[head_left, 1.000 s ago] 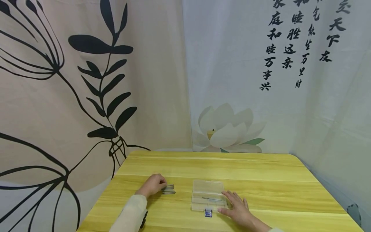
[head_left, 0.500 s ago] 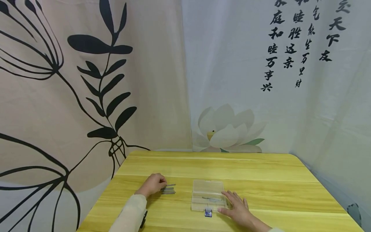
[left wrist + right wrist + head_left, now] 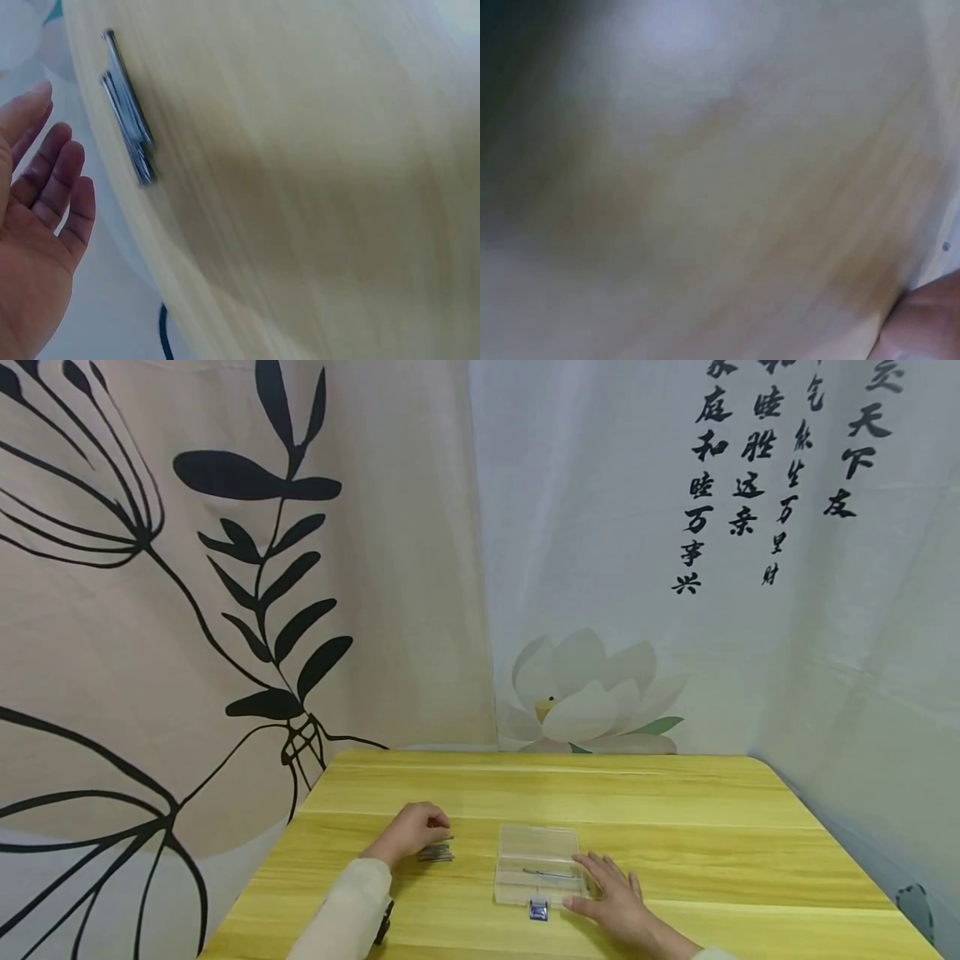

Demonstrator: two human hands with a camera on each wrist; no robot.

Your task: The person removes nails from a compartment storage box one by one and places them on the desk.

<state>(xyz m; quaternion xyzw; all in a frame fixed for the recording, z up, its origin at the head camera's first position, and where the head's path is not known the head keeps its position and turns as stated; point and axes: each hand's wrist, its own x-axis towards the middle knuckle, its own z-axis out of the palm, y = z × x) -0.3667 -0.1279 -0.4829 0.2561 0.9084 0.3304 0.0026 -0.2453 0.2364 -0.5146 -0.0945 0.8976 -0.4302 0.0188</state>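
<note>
In the head view, my left hand [image 3: 412,832] hovers at the far side of a small pile of thin grey steel nails [image 3: 436,853]. Its fingers are loosely bent, and no nail shows between them. The left wrist view has those nails [image 3: 129,112] lying side by side, one shifted lengthwise, apart from the fingertips. My right hand [image 3: 618,902] rests with extended fingers against the right side of a clear plastic box [image 3: 517,893]. The box is open, with a nail [image 3: 550,874] inside. In the right wrist view only part of the hand [image 3: 926,322] shows, blurred.
A blue latch [image 3: 538,910] sticks out at the front of the box. Both the box and the nails are on a yellow wood-grain table [image 3: 712,827]. Printed curtains [image 3: 420,610] hang behind its far edge.
My left hand has moved a little to the right and away from me over the pile. One nail has slid slightly right, apart from the others. The right hand stays at the box.
</note>
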